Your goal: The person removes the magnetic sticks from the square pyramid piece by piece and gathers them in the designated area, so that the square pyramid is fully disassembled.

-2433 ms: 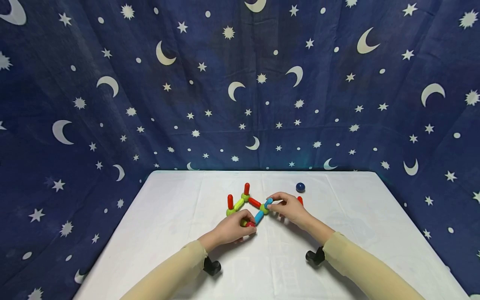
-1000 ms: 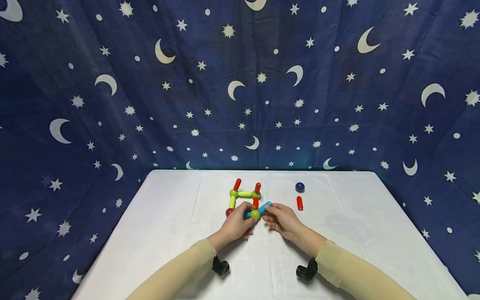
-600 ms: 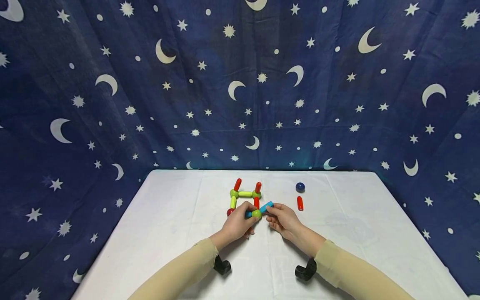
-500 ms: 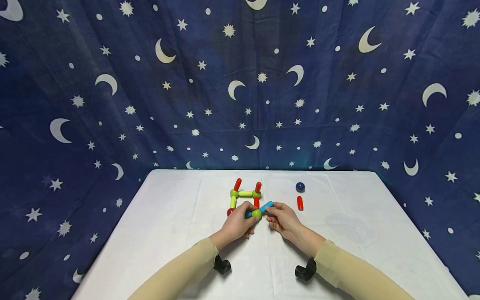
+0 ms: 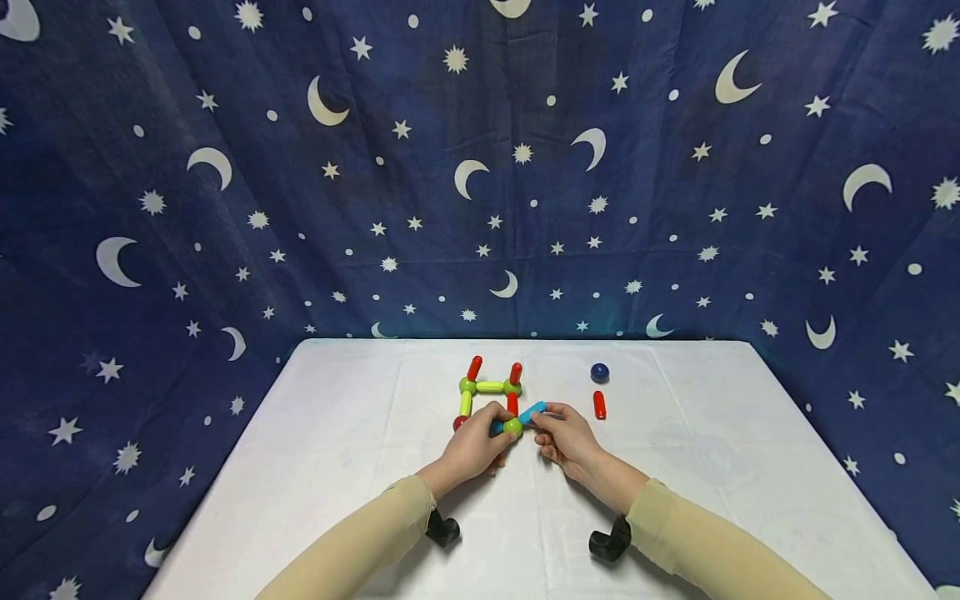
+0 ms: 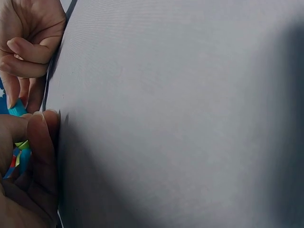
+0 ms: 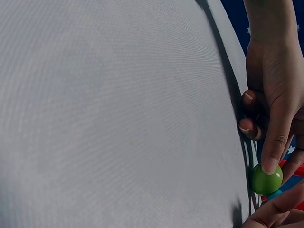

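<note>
In the head view my left hand (image 5: 470, 444) pinches a green ball (image 5: 513, 427) at the near right corner of a square of magnetic balls and rods. My right hand (image 5: 572, 439) pinches a light blue rod (image 5: 533, 412) whose lower end meets that ball. A darker blue rod (image 5: 497, 428) runs left from the ball, partly under my left fingers. A red rod (image 5: 512, 405) joins it to the far right green ball (image 5: 512, 387). A red ball (image 5: 459, 423) shows beside my left hand. The right wrist view shows my left thumb on the green ball (image 7: 267, 179).
Two red rods (image 5: 475, 368) stand up from the far green balls, which a yellow-green rod (image 5: 491, 387) links. Another yellow-green rod (image 5: 466, 403) forms the left side. A loose red rod (image 5: 599, 405) and a dark blue ball (image 5: 600, 372) lie to the right on the white table (image 5: 645, 533).
The square has been turned, and my left hand has gone from the red ball to the green ball. My right hand keeps the light blue rod. Over the last half second almost nothing moves.
</note>
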Available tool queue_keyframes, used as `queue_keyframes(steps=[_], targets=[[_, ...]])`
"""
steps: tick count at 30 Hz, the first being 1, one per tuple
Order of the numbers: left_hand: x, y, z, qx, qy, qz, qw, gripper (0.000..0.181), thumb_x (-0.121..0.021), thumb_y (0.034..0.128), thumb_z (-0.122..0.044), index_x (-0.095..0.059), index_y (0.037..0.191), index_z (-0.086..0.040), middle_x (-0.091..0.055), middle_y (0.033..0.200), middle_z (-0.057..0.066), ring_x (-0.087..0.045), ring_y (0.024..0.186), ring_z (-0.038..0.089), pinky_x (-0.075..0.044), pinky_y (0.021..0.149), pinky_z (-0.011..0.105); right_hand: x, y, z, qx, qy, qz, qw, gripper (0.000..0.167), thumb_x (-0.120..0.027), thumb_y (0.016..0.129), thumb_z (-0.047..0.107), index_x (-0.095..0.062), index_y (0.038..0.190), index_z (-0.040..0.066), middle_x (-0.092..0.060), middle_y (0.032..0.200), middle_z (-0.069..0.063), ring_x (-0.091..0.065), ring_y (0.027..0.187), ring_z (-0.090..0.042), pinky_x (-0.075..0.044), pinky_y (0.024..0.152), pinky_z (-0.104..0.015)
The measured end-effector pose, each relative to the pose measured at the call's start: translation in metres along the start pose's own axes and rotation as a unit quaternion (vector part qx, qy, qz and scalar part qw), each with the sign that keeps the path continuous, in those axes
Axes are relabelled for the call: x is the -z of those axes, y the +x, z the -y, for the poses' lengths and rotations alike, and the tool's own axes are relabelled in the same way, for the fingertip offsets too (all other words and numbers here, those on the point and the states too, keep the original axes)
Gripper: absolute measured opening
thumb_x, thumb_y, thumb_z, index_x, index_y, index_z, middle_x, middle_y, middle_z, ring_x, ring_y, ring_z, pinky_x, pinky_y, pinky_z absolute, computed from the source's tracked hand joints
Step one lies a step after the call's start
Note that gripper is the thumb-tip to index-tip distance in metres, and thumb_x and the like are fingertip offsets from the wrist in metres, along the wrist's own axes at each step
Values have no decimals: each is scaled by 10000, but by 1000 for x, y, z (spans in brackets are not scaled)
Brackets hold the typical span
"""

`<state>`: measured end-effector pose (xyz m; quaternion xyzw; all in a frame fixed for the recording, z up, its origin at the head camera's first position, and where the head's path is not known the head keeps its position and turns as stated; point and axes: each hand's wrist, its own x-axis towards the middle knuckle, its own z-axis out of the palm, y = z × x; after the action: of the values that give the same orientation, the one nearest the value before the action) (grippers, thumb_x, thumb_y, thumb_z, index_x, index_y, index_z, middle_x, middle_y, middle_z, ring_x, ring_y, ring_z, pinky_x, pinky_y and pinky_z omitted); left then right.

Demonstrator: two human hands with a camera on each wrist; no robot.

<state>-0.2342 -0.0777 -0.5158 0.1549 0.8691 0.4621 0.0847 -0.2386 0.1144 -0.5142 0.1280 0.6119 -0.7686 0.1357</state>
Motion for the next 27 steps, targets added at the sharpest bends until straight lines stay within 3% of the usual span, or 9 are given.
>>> queue_keyframes(steps=[19,27], targets=[[2,1,0,-109,194,1,9998,199,-702,995,-174,-583,1152,-147,-588,963,20,-622,501,144,-530,448,318,1,0,1,-75,-77,-25,9999,405,-637,1022,115,-428,1348,-2,-628,862,-80,-523,540,-51,-422,464,-176],[1,1,-1,-129,209,0,9997,195,-700,996,-174,-585,1152,-153,-589,961,14,-625,503,145,-534,454,319,4,0,2,-188,-35,18,9998,331,-622,1038,155,-480,1296,3,-715,991,-105,-491,573,-59,-401,480,-176]])
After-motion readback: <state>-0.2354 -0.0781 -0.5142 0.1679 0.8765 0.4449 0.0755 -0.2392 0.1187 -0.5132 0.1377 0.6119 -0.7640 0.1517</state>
